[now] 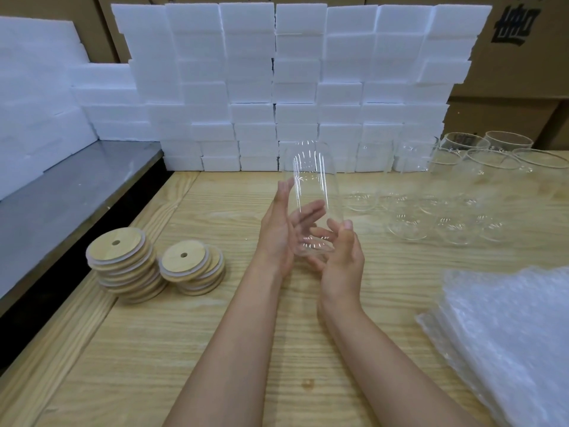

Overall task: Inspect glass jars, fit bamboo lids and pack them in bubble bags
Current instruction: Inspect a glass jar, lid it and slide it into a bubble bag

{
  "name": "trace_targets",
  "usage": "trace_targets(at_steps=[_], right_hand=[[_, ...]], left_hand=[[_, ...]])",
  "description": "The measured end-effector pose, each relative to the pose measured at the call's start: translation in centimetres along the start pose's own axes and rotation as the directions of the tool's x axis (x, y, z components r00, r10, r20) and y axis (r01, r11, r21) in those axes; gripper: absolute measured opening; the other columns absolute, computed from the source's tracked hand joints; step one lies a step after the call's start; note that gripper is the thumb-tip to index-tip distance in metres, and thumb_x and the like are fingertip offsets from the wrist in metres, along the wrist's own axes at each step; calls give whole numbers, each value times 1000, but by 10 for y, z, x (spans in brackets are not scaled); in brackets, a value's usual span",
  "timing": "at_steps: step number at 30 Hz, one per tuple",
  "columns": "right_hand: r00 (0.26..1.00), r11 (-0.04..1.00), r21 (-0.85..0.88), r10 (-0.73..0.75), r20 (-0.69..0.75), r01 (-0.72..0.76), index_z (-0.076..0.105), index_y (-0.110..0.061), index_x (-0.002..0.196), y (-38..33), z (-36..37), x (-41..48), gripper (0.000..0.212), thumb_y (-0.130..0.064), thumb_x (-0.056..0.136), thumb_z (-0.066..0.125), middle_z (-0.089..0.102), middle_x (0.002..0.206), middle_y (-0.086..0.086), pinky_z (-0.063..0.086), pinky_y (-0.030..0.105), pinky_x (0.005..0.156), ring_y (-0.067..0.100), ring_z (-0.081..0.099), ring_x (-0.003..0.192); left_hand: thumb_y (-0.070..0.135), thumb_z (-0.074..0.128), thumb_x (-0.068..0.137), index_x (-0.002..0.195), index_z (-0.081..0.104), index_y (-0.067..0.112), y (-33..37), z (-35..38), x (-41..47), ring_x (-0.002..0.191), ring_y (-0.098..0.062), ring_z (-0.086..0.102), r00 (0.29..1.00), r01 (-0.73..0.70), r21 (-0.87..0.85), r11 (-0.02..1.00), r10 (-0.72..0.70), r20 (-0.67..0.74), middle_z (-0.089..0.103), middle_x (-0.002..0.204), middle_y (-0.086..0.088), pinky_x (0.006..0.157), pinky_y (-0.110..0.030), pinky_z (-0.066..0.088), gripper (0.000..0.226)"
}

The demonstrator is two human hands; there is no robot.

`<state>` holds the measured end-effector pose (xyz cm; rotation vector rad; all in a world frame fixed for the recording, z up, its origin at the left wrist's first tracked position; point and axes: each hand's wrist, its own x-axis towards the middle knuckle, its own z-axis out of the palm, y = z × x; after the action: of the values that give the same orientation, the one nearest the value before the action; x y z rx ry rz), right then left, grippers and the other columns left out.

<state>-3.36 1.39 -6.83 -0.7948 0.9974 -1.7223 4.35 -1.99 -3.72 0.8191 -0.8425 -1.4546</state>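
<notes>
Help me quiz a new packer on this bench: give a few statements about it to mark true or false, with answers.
1. The left hand and right hand hold one glass jar between them. True.
2. That jar already wears a lid. False: it has no lid; the bamboo lids lie in two stacks on the table.
3. The lids lie to the person's left. True.
4. The bubble bags lie beside the lids. False: they are piled at the right edge, across the table from the lids.
5. More empty jars stand at the back right. True.
</notes>
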Motion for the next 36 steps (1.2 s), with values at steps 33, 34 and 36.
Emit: trace_targets(at_steps=[33,34,36], right_hand=[[991,989,-59,-137,7,137,48,-22,118,0,1,-6,27,-39,97,45,62,109,4,58,38,77,12,66,96],[993,992,-38,-121,9,122,50,-20,117,-1,1,-6,24,-36,100,41,62,104,5,58,31,69,9,67,87],[994,993,-41,-109,12,110,52,-24,110,0,0,-4,20,-34,102,36,62,95,4,56,25,62,4,67,76]], left_hand=[[68,37,82,133,44,30,-5,0,1,97,-22,71,998,38,-54,998,-35,47,72,110,-8,56,-27,55,63],[67,40,79,132,46,27,-4,1,0,96,-20,71,998,41,-51,998,-38,58,73,107,-7,55,-25,54,67],[67,44,76,128,50,24,-5,0,1,95,-18,71,997,32,-43,999,-29,65,74,105,-5,56,-27,56,68]])
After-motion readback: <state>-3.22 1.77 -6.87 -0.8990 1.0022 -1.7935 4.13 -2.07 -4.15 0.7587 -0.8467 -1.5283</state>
